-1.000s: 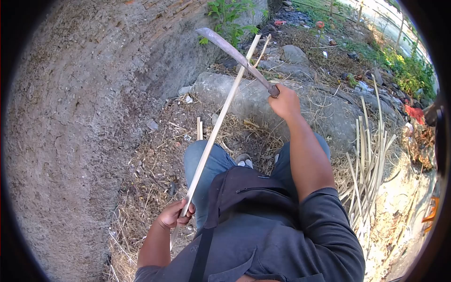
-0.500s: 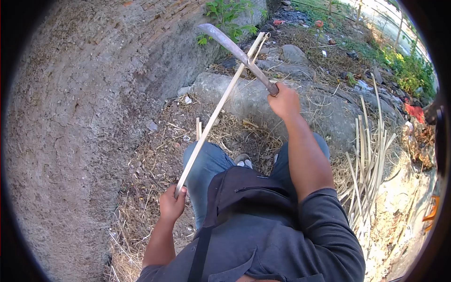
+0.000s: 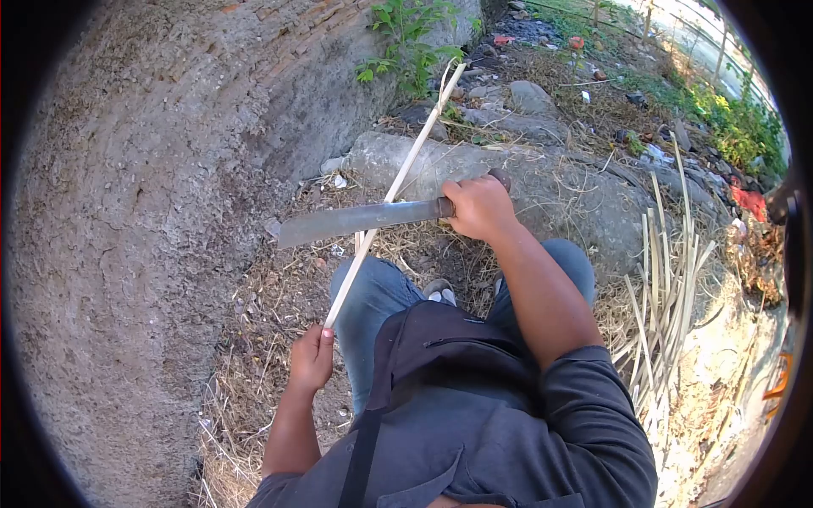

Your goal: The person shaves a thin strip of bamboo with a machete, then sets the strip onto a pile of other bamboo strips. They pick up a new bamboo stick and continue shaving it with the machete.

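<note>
A long pale strip of wood (image 3: 408, 169) slants up and away in front of my knees. My left hand (image 3: 312, 359) is closed round its near end. A thin sliver curls off beside the strip's far end. My right hand (image 3: 481, 207) grips the dark handle of a machete (image 3: 356, 222). The broad blade points left and crosses the strip around its middle, above my left knee. Whether blade and strip touch there I cannot tell.
A rough wall (image 3: 152, 229) rises on the left. Ahead lies a large grey rock (image 3: 542, 190), with a green plant (image 3: 415, 42) beyond it by the wall. A bundle of pale strips (image 3: 665, 288) leans on the right. Dry shavings and straw cover the ground.
The machete has come from the strip's far end down to its middle, and its blade has swung round to point left. My left hand has risen slightly, and the strip's far end has shifted left.
</note>
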Demonstrator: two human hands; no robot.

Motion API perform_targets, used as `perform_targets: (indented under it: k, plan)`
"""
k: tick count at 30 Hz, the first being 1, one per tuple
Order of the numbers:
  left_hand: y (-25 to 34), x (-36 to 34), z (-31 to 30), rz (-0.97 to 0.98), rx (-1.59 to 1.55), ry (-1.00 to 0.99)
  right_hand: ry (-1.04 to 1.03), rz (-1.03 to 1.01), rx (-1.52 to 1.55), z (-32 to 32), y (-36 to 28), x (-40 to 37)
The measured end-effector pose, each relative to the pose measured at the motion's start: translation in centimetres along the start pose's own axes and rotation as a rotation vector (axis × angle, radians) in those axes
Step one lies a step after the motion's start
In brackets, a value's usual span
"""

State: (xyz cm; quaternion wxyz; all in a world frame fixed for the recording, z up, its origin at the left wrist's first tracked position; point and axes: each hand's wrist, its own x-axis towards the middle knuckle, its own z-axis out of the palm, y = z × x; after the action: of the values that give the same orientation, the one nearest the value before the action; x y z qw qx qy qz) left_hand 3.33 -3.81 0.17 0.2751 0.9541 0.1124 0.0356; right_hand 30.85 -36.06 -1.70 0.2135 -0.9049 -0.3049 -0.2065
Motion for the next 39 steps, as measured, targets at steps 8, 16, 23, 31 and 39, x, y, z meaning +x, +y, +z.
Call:
perform_targets:
  k: [8,16,23,31,39]
  plan:
    - [-5.1,-3.3,-3.4,-0.093,-0.176,-0.126,0.044,0.574,-0.005,-0.4,4.7,0.6]
    - [-3.4,-2.0,0.4,-0.056,-0.213,-0.071,-0.079,0.054,-0.023,0.7,-2.2,-0.1]
    - [-4.5,-2.8,-1.6,-0.092,-0.083,-0.067,-0.023,0.437,-0.054,0.6,2.9,0.5]
    - [-6.1,-2.7,-1.3,-0.139,-0.102,-0.062,-0.048,0.631,-0.034,-1.6,2.1,0.9]
    - [-6.5,-3.5,-1.3,-0.134,-0.068,0.002,-0.074,0.592,-0.089,-2.2,3.6,0.5]
